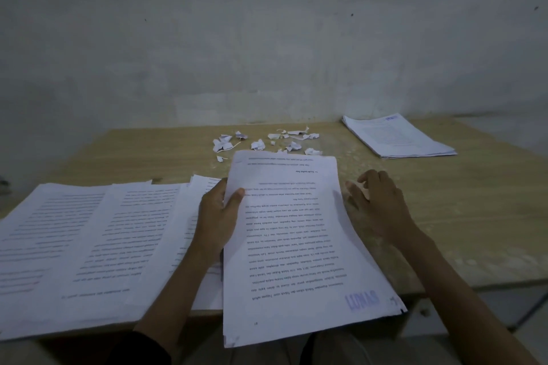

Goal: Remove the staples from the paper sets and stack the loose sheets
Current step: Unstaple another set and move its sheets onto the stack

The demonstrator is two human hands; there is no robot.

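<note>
The white printed paper set with a blue stamp (296, 246) lies with its long axis running near to far, its stamped end overhanging the near edge of the pale wooden table (459, 216) and its text upside down. The left hand (218, 216) grips its left edge, thumb on top. The right hand (376, 204) rests loosely spread just beside its right edge, holding nothing. Fanned white printed sheets (89, 246) lie to the left. Beyond are small torn white paper scraps (267, 142), and at far right a neat stack of white sheets (397, 136).
</note>
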